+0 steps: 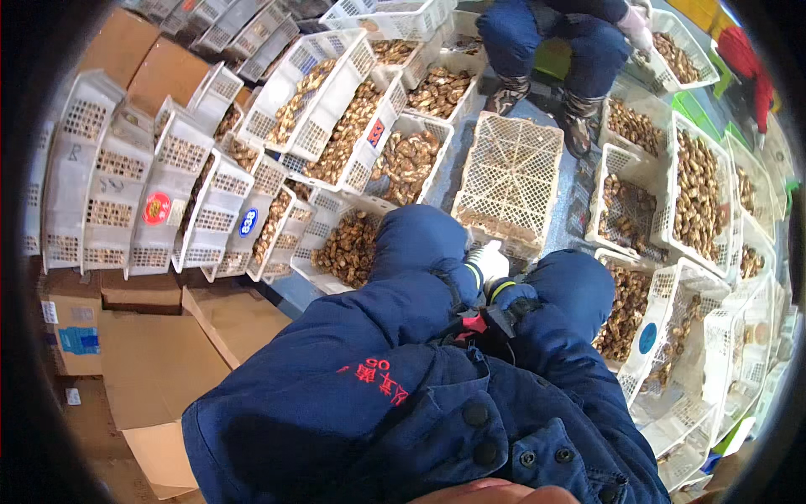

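Note:
My left hand, in a white glove, is held low between my knees at the near edge of an off-white plastic crate. My right hand, also gloved, lies close against it, so the two overlap. Fingers are too small and bunched to make out, and anything held is hidden. The crate's ribbed, latticed face is turned up. Just left of my left knee stands a white crate of brown mushrooms. Beyond my right knee, another crate holds more mushrooms.
White crates of mushrooms line the left, with stacked crates farther out. More full crates stand at right. Opposite me sits a person in dark trousers; a red sleeve shows far right. Cardboard boxes lie lower left.

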Action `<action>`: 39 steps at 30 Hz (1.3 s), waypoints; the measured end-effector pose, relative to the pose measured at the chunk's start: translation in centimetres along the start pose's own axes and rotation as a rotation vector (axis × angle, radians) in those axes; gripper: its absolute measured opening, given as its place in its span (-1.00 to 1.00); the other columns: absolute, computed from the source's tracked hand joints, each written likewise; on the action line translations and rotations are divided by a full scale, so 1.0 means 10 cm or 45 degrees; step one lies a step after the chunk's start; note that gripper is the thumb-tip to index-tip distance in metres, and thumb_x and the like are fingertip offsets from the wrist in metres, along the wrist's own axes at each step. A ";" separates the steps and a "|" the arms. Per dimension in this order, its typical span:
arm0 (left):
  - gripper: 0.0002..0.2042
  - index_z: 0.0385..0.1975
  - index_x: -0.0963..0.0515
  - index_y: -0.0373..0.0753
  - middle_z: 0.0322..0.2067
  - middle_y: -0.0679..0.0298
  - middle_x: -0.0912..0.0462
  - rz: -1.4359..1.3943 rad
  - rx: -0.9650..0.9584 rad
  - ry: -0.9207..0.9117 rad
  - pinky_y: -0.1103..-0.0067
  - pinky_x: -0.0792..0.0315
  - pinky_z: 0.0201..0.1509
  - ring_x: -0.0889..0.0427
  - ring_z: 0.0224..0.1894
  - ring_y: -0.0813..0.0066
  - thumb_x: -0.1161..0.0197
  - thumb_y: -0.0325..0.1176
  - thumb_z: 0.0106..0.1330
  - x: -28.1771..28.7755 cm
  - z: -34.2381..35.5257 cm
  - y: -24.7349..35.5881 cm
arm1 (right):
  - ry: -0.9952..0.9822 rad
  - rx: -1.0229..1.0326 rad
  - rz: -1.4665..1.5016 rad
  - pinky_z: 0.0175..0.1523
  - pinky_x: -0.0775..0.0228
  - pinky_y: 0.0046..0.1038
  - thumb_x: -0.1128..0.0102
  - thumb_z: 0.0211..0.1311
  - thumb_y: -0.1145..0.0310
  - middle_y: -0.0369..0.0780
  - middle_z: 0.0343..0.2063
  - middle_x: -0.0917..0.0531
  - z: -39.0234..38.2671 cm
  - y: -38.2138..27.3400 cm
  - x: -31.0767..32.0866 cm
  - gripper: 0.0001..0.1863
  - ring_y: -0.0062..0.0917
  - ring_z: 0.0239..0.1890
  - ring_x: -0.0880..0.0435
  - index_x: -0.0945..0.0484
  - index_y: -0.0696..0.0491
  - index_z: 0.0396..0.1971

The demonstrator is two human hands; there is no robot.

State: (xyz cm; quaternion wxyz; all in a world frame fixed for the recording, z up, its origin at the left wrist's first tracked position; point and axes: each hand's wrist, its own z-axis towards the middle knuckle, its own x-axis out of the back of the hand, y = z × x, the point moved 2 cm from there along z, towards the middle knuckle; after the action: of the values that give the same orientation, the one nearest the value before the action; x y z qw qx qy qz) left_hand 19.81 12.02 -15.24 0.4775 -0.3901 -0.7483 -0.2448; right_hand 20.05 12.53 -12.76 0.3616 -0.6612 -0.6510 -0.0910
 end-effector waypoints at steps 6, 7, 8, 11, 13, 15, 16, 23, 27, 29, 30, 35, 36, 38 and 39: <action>-0.57 -0.33 -0.60 -0.25 -0.34 0.08 -0.65 -0.151 0.193 -0.086 0.38 -0.42 -0.16 -0.62 -0.23 0.25 -0.12 0.05 0.17 0.50 0.16 0.07 | 0.335 0.789 -0.358 -0.38 -0.45 -0.26 0.26 0.29 0.08 -0.06 -0.59 -0.64 0.15 -0.12 0.36 -0.45 -0.23 -0.51 -0.65 -0.62 0.13 -0.63; -0.58 -0.31 -0.59 -0.24 -0.32 0.10 -0.64 -0.214 0.244 -0.081 0.40 -0.42 -0.15 -0.61 -0.22 0.27 -0.11 0.04 0.19 0.56 0.17 0.09 | 0.285 0.966 -0.427 -0.41 -0.45 -0.26 0.26 0.31 0.13 -0.09 -0.63 -0.63 0.29 -0.08 0.36 -0.47 -0.26 -0.55 -0.64 -0.61 0.09 -0.66; -0.59 -0.29 -0.58 -0.24 -0.31 0.12 -0.63 -0.330 0.323 -0.065 0.41 -0.41 -0.13 -0.59 -0.20 0.29 -0.10 0.03 0.20 0.57 0.10 0.07 | 0.262 1.022 -0.388 -0.42 -0.45 -0.27 0.25 0.30 0.17 -0.10 -0.63 -0.63 0.23 -0.10 0.41 -0.50 -0.27 -0.54 -0.64 -0.61 0.08 -0.66; -0.61 -0.23 -0.54 -0.22 -0.26 0.19 -0.60 -1.105 0.645 0.102 0.46 -0.39 -0.09 -0.55 -0.16 0.37 -0.07 0.00 0.24 0.58 -0.05 0.01 | 0.315 1.282 -0.427 -0.40 -0.46 -0.30 0.20 0.26 0.27 -0.11 -0.60 -0.64 0.10 -0.19 0.57 -0.61 -0.29 -0.52 -0.65 -0.60 0.08 -0.57; -0.62 -0.18 -0.52 -0.21 -0.23 0.24 -0.58 -1.929 0.805 0.320 0.48 -0.38 -0.06 -0.52 -0.14 0.41 -0.04 -0.02 0.27 0.60 -0.11 -0.07 | 0.081 1.352 -0.460 -0.34 -0.47 -0.31 0.17 0.22 0.31 -0.06 -0.52 -0.64 0.08 -0.32 0.77 -0.69 -0.28 -0.46 -0.65 -0.58 0.11 -0.48; -0.63 -0.14 -0.50 -0.20 -0.20 0.28 -0.56 -2.522 0.805 0.566 0.51 -0.36 -0.03 -0.50 -0.11 0.46 -0.02 -0.04 0.30 0.77 -0.08 -0.13 | 0.068 1.491 -0.297 -0.29 -0.47 -0.29 0.20 0.25 0.30 -0.06 -0.51 -0.64 0.17 -0.41 0.89 -0.67 -0.22 -0.43 -0.65 -0.55 0.13 -0.46; -0.64 -0.12 -0.49 -0.20 -0.18 0.30 -0.55 -2.686 0.757 0.663 0.53 -0.36 -0.01 -0.48 -0.10 0.49 -0.01 -0.05 0.31 0.89 0.00 -0.15 | 0.032 1.280 -0.136 -0.24 -0.44 -0.27 0.22 0.28 0.28 -0.05 -0.48 -0.62 0.27 -0.48 0.92 -0.67 -0.16 -0.40 -0.62 -0.53 0.14 -0.39; -0.60 -0.78 -0.28 0.02 -0.81 0.49 -0.25 -2.818 0.487 1.036 0.71 -0.02 -0.71 -0.22 -0.76 0.69 -0.13 -0.01 0.25 1.75 -0.32 -0.89 | 0.290 1.700 1.098 -0.13 -0.37 -0.38 0.28 0.38 0.16 -0.16 -0.29 -0.58 -0.03 -0.88 2.39 -0.62 -0.42 -0.24 -0.54 -0.49 0.09 -0.20; -0.48 -0.84 -0.20 0.05 -0.89 0.47 -0.19 -3.044 0.617 1.517 0.65 0.12 -0.84 -0.09 -0.91 0.63 0.06 0.27 0.21 1.66 -0.56 -1.68 | -0.065 1.112 1.640 -0.17 -0.37 -0.47 0.11 0.31 0.11 -0.25 -0.20 -0.53 0.37 -0.76 2.94 -0.62 -0.51 -0.25 -0.49 -0.42 0.08 -0.06; -0.43 -0.88 -0.15 0.03 -0.91 0.43 -0.17 -2.988 0.648 1.211 0.63 0.12 -0.85 -0.09 -0.92 0.60 0.08 0.32 0.18 1.92 -0.64 -1.55 | -0.099 0.881 1.918 -0.17 -0.39 -0.47 0.07 0.29 0.10 -0.24 -0.11 -0.48 0.63 -0.61 2.98 -0.55 -0.51 -0.23 -0.47 -0.33 0.07 0.05; -0.39 -0.92 -0.10 0.01 -0.94 0.41 -0.11 -2.967 0.788 1.251 0.61 0.14 -0.85 -0.05 -0.93 0.56 0.11 0.34 0.17 1.88 -0.76 -1.62 | -0.172 0.853 1.850 -0.13 -0.40 -0.44 0.07 0.30 0.10 -0.19 -0.01 -0.44 0.71 -0.64 2.90 -0.51 -0.48 -0.16 -0.48 -0.25 0.06 0.13; -0.49 -0.84 -0.20 -0.02 -0.90 0.42 -0.15 -2.833 0.970 1.121 0.60 0.10 -0.81 -0.07 -0.91 0.57 -0.08 0.19 0.16 1.46 -0.89 -1.78 | -0.092 0.952 1.679 -0.05 -0.40 -0.44 0.06 0.30 0.12 -0.14 -0.01 -0.44 0.72 -0.72 2.56 -0.47 -0.41 -0.10 -0.48 -0.20 0.10 0.16; -0.50 -0.84 -0.20 -0.02 -0.90 0.42 -0.16 -2.730 1.010 1.164 0.60 0.08 -0.82 -0.08 -0.91 0.57 -0.09 0.17 0.16 1.39 -0.93 -1.83 | -0.040 0.986 1.567 0.02 -0.35 -0.44 0.03 0.29 0.19 -0.13 0.02 -0.43 0.66 -0.79 2.50 -0.49 -0.42 -0.05 -0.45 -0.20 0.13 0.15; -0.52 -0.84 -0.21 -0.02 -0.91 0.42 -0.17 -2.579 1.025 1.252 0.62 0.03 -0.84 -0.12 -0.92 0.57 -0.13 0.11 0.17 1.44 -0.82 -1.84 | 0.199 1.220 1.350 0.04 -0.32 -0.46 0.00 0.27 0.29 -0.13 -0.02 -0.45 0.58 -0.85 2.46 -0.56 -0.47 -0.08 -0.46 -0.28 0.17 0.09; -0.53 -0.84 -0.22 -0.02 -0.91 0.42 -0.18 -2.614 0.996 1.223 0.64 0.02 -0.84 -0.14 -0.92 0.59 -0.14 0.10 0.16 1.44 -0.79 -1.85 | 0.348 1.400 1.098 0.04 -0.33 -0.45 -0.01 0.26 0.31 -0.14 -0.04 -0.46 0.55 -0.89 2.42 -0.58 -0.48 -0.10 -0.48 -0.31 0.19 0.07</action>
State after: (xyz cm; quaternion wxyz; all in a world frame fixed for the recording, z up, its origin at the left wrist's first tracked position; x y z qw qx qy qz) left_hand 5.36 0.52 1.26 0.3762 0.6917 -0.4792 -0.3879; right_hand 13.16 34.12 0.78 0.7250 -0.5643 -0.2318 0.3197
